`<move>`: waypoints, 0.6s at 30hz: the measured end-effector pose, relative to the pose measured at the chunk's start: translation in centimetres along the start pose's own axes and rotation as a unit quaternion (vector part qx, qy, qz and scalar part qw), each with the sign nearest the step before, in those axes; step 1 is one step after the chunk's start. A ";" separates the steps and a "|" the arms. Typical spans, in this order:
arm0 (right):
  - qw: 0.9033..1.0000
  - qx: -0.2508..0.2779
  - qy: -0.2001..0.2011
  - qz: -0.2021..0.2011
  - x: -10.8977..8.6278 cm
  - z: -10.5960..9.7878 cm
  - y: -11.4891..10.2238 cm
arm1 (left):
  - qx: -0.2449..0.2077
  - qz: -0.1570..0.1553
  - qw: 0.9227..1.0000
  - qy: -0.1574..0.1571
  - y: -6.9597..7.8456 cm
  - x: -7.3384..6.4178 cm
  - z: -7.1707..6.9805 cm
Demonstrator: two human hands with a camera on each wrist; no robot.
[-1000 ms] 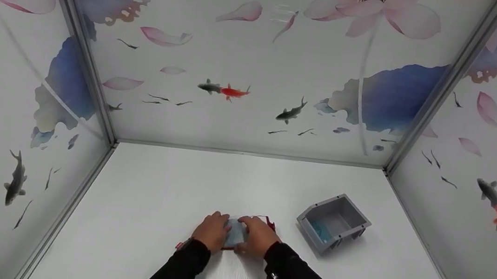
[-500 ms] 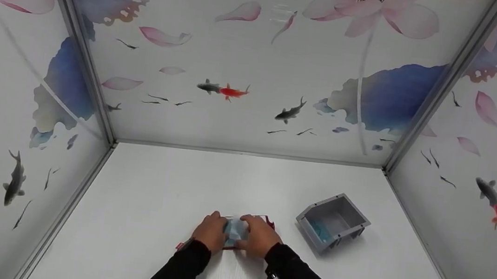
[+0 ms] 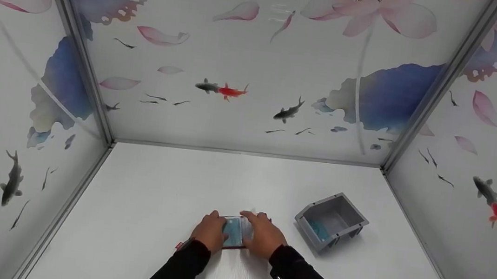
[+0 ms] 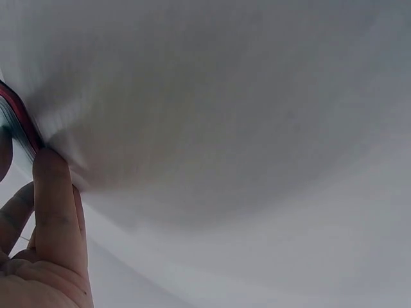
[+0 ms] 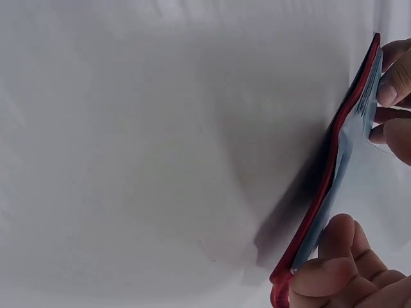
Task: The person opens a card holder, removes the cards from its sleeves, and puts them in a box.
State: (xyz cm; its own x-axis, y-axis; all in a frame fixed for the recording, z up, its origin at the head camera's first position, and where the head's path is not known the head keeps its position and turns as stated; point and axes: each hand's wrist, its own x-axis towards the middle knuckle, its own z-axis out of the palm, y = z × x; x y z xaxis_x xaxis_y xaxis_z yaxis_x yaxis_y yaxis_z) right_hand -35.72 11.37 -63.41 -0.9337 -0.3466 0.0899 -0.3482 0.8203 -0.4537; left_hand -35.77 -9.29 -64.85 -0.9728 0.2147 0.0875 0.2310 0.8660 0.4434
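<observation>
Between both hands lies an open card holder (image 3: 233, 232) with a red cover and clear, bluish sleeves. My left hand (image 3: 210, 232) grips its left side, the thumb on top of the sleeves. On the right, my right hand (image 3: 264, 237) holds the other half and a clear sleeve leaf, fingers curled over the far edge. In the right wrist view, the red cover (image 5: 332, 157) stands edge-on, tilted off the white surface, with the sleeve leaves fanned slightly at the far end. The left wrist view catches only a corner of the card holder (image 4: 23, 122) beside the left fingers.
A grey plastic bin (image 3: 329, 214) stands to the right of the hands, with something light blue (image 3: 318, 230) inside it. White panels printed with flowers and fish enclose the white table (image 3: 170, 172) at the back and sides. A small red piece (image 3: 179, 246) shows by the left wrist.
The right hand has shifted slightly right, carrying a clear leaf over with it. A bluish sleeve page now lies exposed on the left half. The left hand stays nearly still.
</observation>
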 end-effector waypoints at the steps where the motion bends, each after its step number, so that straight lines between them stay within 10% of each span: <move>1: 1.000 0.001 0.001 -0.001 -0.1 -0.1 0.1 | -0.001 -0.001 1.000 -0.001 0.0 0.0 0.0; 18: 0.999 0.016 -0.004 0.044 -0.3 -0.9 0.5 | -0.002 -0.008 1.000 0.003 0.4 -0.4 -0.2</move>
State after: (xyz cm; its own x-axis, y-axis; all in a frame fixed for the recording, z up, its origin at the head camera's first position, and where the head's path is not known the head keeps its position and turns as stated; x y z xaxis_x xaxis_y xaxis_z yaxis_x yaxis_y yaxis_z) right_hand -35.67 12.32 -62.93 -0.9595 -0.2787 0.0412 -0.2627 0.8321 -0.4884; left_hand -35.33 -9.14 -64.59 -0.9765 0.1977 0.0856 0.2150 0.8675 0.4486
